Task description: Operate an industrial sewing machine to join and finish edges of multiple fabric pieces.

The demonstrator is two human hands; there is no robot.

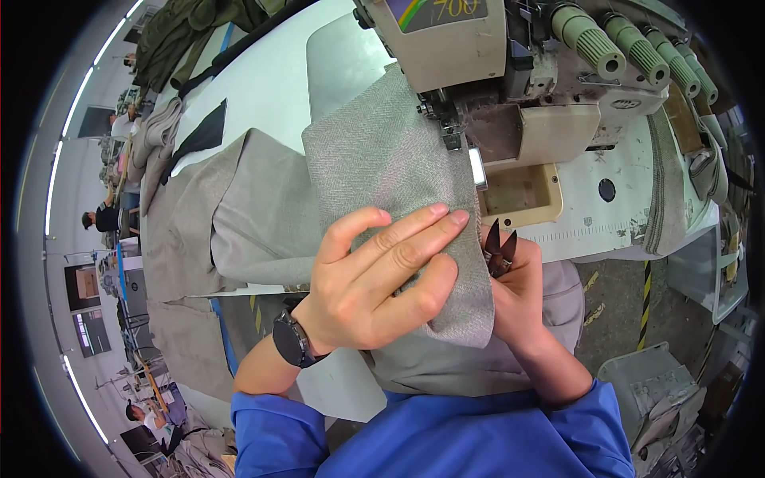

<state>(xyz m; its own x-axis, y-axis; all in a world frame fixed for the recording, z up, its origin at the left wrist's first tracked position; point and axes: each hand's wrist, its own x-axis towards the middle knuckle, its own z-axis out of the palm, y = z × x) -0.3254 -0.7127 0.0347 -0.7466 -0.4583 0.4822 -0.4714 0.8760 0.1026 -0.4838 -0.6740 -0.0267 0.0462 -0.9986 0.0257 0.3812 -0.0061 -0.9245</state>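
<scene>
A grey woven fabric panel (374,151) lies on the machine bed, its right edge running beside the presser foot (453,140) of an overlock sewing machine (458,60). Spread on top of this cloth, near its right edge, is my left hand (374,279), fingers stretched out and apart. My right hand (522,291) is at the right edge of the panel, partly hidden by it. Its fingers close around dark thread snips (500,251), whose pointed blades face away from me. Whether it also grips the cloth is hidden.
More grey fabric (263,207) drapes over the white table (263,76) at left, near a black cloth piece (203,131). A tan open compartment (522,199) sits right of the needle area. Grey plastic bins (649,382) stand at lower right. Other people work far left.
</scene>
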